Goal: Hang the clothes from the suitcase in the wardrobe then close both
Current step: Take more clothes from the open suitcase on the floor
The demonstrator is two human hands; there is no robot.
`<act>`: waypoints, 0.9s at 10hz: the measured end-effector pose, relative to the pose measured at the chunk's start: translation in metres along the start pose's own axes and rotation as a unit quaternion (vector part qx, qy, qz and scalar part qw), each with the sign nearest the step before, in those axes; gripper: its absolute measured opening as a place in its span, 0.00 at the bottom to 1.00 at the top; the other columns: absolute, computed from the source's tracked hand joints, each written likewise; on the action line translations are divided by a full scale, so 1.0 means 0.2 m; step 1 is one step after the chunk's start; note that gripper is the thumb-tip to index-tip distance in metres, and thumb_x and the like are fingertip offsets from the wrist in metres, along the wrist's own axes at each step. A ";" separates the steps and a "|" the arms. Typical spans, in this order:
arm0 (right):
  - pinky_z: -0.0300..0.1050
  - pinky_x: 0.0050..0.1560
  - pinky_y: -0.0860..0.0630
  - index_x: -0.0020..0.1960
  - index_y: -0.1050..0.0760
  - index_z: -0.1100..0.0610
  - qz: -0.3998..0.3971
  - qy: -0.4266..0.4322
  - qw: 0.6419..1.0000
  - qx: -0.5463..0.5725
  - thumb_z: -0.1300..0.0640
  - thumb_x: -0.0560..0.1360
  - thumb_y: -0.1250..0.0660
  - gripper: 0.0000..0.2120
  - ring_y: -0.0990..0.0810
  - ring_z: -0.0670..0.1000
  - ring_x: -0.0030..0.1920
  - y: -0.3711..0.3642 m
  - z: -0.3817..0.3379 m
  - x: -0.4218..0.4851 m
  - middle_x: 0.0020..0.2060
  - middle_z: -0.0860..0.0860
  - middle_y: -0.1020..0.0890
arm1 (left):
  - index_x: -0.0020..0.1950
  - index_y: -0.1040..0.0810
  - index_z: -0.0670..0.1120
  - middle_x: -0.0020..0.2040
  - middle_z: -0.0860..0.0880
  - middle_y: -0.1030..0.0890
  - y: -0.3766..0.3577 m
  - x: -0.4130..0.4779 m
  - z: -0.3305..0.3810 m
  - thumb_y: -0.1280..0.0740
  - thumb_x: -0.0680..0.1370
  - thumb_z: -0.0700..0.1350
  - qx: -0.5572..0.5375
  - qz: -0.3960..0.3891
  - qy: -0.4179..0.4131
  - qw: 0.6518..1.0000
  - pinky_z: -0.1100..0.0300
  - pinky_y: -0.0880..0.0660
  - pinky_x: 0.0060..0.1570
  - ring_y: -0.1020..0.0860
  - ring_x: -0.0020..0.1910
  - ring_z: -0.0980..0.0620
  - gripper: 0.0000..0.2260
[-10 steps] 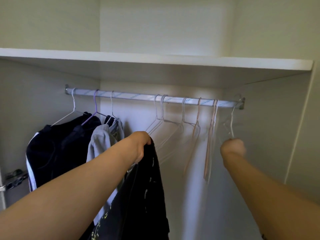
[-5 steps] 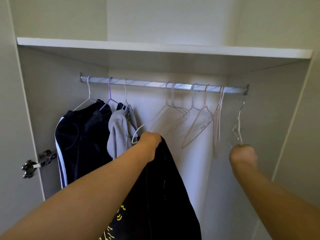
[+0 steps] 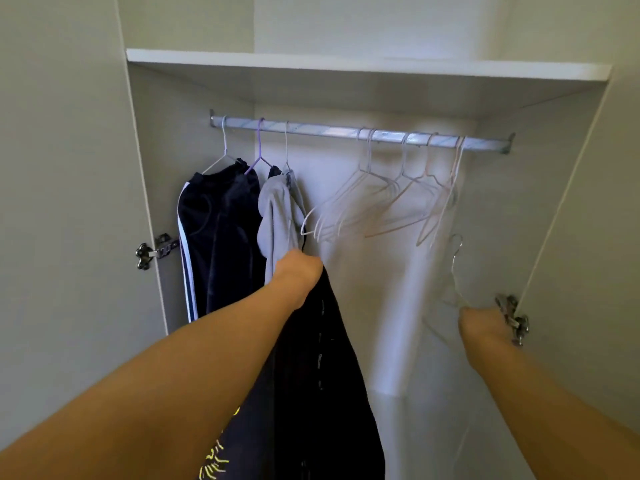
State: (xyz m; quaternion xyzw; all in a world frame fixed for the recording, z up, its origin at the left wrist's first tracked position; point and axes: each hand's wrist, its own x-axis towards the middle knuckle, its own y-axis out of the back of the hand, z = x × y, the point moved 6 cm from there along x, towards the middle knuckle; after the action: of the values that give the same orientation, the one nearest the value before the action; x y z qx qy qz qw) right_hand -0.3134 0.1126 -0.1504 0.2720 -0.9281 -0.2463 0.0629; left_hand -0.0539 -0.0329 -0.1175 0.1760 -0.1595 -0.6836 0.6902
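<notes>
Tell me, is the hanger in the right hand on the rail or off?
Off. The hanger, gripped by the right hand, has its hook free below the rail.

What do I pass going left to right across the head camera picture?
Left door hinge → dark striped clothes → grey clothes → empty hangers on the rail → loose hanger in the right hand → right door hinge. The left hand with its black clothes overlaps the middle, so it is left out.
</notes>
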 end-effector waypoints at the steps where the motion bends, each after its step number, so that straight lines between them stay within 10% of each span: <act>1: 0.47 0.35 0.35 0.31 0.38 0.60 -0.058 -0.017 0.998 -0.002 0.65 0.77 0.40 0.16 0.36 0.53 0.29 -0.12 0.13 0.05 0.31 0.56 0.33 | 0.63 0.28 0.37 0.61 0.39 0.24 0.12 -0.11 -0.11 0.41 0.77 0.39 0.017 0.023 0.012 1.000 0.52 0.27 0.55 0.25 0.60 0.40 0.15; 3: 0.45 0.28 0.37 0.43 0.26 0.67 -0.151 -0.015 0.988 -0.022 0.64 0.73 0.36 0.05 0.34 0.54 0.27 -0.25 0.16 -0.20 0.27 0.57 0.31 | 0.61 0.29 0.37 0.38 0.45 0.30 0.32 -0.25 -0.32 0.42 0.76 0.36 0.010 0.030 0.050 0.998 0.60 0.33 0.28 0.31 0.32 0.50 0.14; 5: 0.39 0.24 0.42 0.41 0.23 0.66 -0.264 0.062 0.960 0.074 0.61 0.76 0.36 0.10 0.41 0.49 0.21 -0.28 -0.09 -0.45 0.20 0.52 0.38 | 0.44 0.28 0.42 0.41 0.43 0.27 0.50 -0.29 -0.38 0.40 0.75 0.35 -0.012 0.020 0.052 0.998 0.57 0.29 0.37 0.29 0.36 0.48 0.04; 7: 0.37 0.23 0.44 0.37 0.23 0.62 -0.393 0.135 0.899 0.137 0.56 0.77 0.36 0.13 0.44 0.46 0.20 -0.38 -0.32 -0.59 0.20 0.47 0.41 | 0.76 0.41 0.49 0.72 0.43 0.35 0.70 -0.27 -0.35 0.39 0.75 0.34 -0.026 -0.017 0.012 0.999 0.50 0.31 0.65 0.31 0.66 0.41 0.31; 9: 0.39 0.25 0.40 0.39 0.22 0.61 -0.462 0.220 0.855 0.081 0.58 0.72 0.31 0.06 0.38 0.46 0.21 -0.45 -0.47 -0.73 0.21 0.49 0.35 | 0.50 0.24 0.40 0.48 0.39 0.23 0.92 -0.26 -0.32 0.39 0.74 0.34 0.024 0.006 0.002 1.000 0.50 0.25 0.56 0.25 0.47 0.42 0.08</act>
State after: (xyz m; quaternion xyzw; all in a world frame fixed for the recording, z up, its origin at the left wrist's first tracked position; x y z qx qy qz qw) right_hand -0.1241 0.0858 -0.1099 0.7210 -0.6739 -0.1051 0.1220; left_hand 0.1382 0.0213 -0.0891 0.1933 -0.1758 -0.6748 0.6902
